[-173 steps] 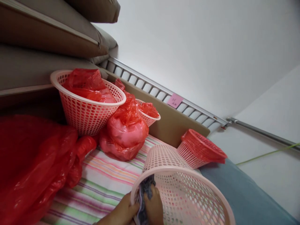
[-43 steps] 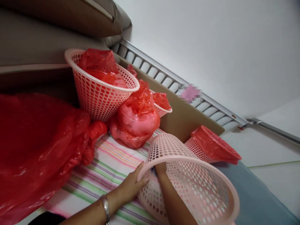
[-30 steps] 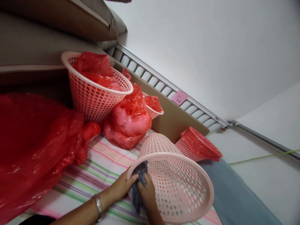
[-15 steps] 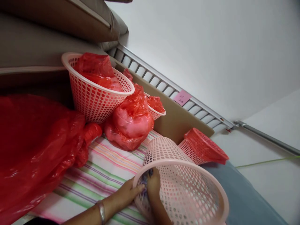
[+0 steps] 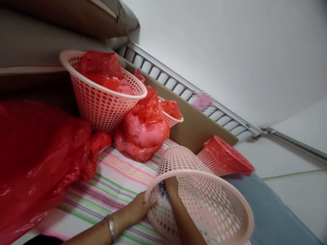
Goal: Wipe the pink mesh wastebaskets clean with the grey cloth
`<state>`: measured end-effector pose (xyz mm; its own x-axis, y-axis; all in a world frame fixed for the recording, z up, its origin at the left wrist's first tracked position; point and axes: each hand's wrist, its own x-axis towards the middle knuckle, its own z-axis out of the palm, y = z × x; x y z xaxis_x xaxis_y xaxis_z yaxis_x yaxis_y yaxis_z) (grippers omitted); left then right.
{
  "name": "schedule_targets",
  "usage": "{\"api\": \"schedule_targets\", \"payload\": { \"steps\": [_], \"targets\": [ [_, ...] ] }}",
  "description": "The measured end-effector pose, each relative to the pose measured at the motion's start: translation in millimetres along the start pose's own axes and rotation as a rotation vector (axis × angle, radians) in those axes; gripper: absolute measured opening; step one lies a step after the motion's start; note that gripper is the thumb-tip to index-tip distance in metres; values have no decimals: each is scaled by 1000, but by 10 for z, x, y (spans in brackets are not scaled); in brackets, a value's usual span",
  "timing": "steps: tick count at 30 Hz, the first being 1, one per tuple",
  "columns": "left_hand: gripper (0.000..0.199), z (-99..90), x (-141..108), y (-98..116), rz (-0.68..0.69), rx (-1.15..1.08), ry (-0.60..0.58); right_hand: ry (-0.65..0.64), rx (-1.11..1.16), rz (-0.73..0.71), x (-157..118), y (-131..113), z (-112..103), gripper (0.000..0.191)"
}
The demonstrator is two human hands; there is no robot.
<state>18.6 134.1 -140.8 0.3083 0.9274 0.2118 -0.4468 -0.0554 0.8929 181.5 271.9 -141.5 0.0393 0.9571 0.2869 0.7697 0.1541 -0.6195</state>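
Pink basket (image 5: 182, 161) lies tipped, dark cloth (image 5: 162, 190) and right hand (image 5: 171, 185) inside.

Reaching deeper into the pale pink, tapered, perforated plastic basket (image 5: 182, 159) with the bare right hand (image 5: 171, 185) than a moment ago. Moved farther inside too, with the dark blue-grey crumpled cloth (image 5: 162, 190), now down to a small visible patch. Clear of that cloth with the bare left hand's (image 5: 139, 209) thumb, after touching it earlier at the rim.
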Motion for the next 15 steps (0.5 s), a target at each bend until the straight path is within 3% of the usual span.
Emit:
{"api": "schedule_targets", "payload": {
  "steps": [5,10,15],
  "targets": [
    [53,-23,11,-81,28,53,16,-73,-54,-25,-621,-20,-66,34],
    [55,-45,5,-104,37,100,55,-105,-46,-119,-1219,40,-226,27],
    [60,-132,51,38,93,81,114,-176,-45,-150,-1282,31,-314,28]
  ]
}}
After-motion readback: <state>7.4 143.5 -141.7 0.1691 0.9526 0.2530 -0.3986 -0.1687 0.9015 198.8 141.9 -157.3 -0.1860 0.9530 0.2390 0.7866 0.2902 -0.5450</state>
